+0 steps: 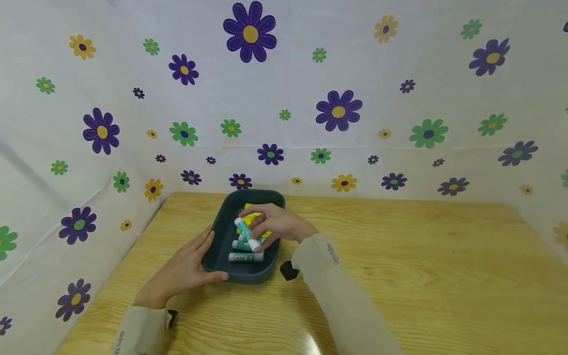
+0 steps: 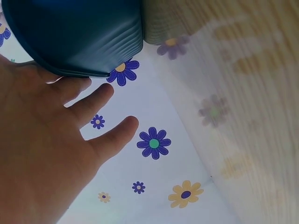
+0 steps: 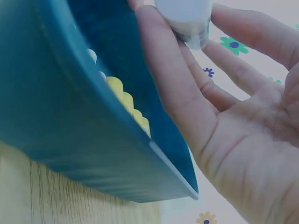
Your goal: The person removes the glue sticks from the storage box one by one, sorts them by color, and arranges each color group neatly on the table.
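A dark teal plastic bin (image 1: pixel 248 279) stands on the table. My right hand (image 1: pixel 284 223) is over it, pinching a white-and-green glue stick (image 1: pixel 246 234) between thumb and fingers, tilted. The glue stick's white end (image 3: pixel 184 10) shows close up in the right wrist view. Below it, more glue sticks (image 1: pixel 246 257) lie in the bin's near part. Yellow items with rounded ends (image 3: pixel 115 87) lie farther back, partly hidden by my right hand. My left hand (image 1: pixel 182 268) rests against the bin's left side, fingers spread and fairly straight, thumb at the near rim.
The wooden table (image 1: pixel 399 266) extends to the right of the bin. A white cloth with printed flowers (image 1: pixel 293 133) hangs behind the table and along its sides. A black wrist-camera piece (image 1: pixel 289 270) sits under the right cuff.
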`<state>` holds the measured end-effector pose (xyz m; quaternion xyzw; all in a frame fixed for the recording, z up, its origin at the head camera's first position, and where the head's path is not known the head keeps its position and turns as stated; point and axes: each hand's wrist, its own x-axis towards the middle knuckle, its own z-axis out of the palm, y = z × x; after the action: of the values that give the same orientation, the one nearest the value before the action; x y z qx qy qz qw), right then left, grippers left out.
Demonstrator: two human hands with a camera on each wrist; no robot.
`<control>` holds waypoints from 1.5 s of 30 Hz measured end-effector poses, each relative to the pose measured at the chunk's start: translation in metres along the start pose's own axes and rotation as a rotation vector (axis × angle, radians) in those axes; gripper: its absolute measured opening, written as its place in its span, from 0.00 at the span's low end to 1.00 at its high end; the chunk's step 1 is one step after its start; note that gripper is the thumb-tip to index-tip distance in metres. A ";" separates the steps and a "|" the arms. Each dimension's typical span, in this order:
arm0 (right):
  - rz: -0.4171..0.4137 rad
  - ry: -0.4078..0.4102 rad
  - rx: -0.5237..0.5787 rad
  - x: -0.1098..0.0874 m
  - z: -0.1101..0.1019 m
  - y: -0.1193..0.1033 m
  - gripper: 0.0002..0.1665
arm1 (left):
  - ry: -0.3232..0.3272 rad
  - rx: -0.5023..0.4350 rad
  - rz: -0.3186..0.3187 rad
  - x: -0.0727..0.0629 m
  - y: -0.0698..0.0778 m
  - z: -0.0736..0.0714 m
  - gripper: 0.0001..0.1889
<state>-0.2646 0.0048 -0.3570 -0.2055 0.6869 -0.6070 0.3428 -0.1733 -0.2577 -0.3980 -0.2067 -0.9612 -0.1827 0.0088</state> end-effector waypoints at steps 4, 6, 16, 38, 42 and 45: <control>-0.035 0.049 0.009 -0.006 -0.002 0.000 0.33 | 0.001 0.010 -0.008 0.000 0.000 -0.001 0.60; -0.065 0.060 0.011 -0.011 -0.004 0.000 0.33 | -0.002 0.014 -0.013 0.001 0.000 -0.001 0.60; -0.124 0.105 0.041 -0.030 -0.012 0.000 0.32 | 0.001 0.006 -0.009 0.002 0.001 0.001 0.60; -0.145 0.304 0.102 -0.074 -0.043 0.025 0.35 | 0.005 0.006 -0.027 0.002 0.003 0.001 0.62; -0.150 0.335 0.121 -0.083 -0.049 0.034 0.35 | -0.004 0.005 -0.030 0.002 0.003 0.004 0.62; -0.153 0.362 0.120 -0.090 -0.054 0.041 0.34 | -0.003 -0.002 -0.033 0.003 0.003 0.005 0.62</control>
<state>-0.2374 0.1124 -0.3758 -0.1236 0.6823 -0.6981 0.1784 -0.1744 -0.2521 -0.4013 -0.1913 -0.9642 -0.1836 0.0039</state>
